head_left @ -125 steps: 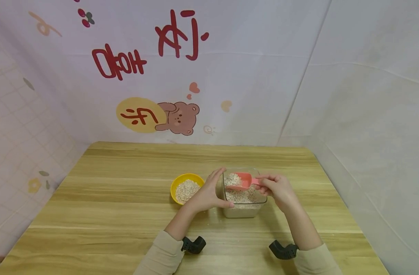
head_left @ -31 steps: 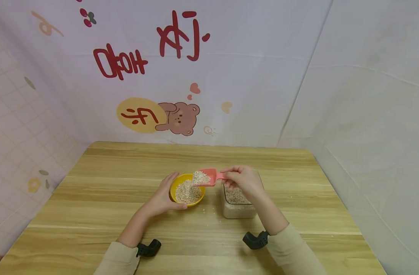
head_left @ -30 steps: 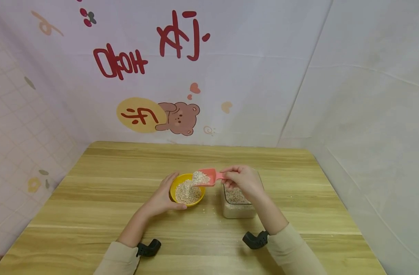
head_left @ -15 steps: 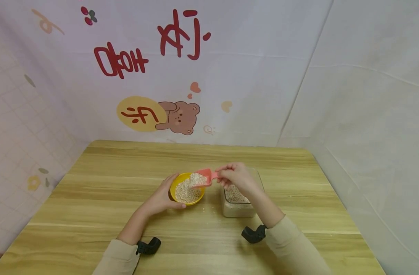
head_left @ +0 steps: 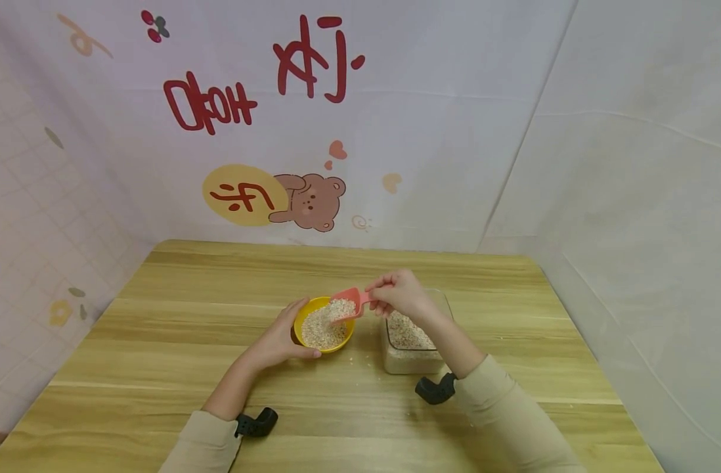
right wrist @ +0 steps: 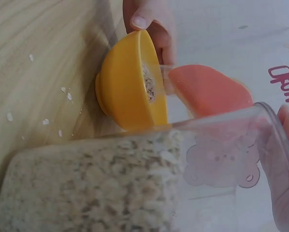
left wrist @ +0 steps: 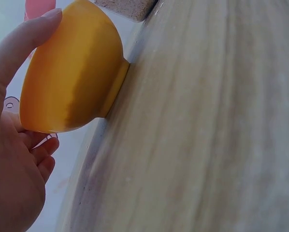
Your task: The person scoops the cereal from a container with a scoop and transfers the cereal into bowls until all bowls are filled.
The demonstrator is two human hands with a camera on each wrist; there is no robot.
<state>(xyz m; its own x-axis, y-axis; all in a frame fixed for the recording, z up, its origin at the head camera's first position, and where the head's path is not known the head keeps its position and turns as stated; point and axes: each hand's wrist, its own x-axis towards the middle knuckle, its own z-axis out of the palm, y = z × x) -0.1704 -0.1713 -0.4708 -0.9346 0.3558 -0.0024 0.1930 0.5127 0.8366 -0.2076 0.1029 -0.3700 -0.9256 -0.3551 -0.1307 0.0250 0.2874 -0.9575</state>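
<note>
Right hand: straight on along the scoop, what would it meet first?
Most likely the oats in the yellow bowl, since the pink scoop in the right hand tips over them; height is unclear, so possibly the left hand beyond.

Pink scoop [head_left: 352,295]: handle end hidden in the right hand [head_left: 399,293]; bowl end cut off by the left wrist view's top edge. Yellow bowl [right wrist: 122,79]: left rim partly covered by the left hand [head_left: 280,336]. Clear container [head_left: 414,362]: part hidden behind the right forearm [head_left: 459,349]. Oat flakes [head_left: 408,334]: blurred in the right wrist view. Beige sleeves [head_left: 203,439]: cut off below.
</note>
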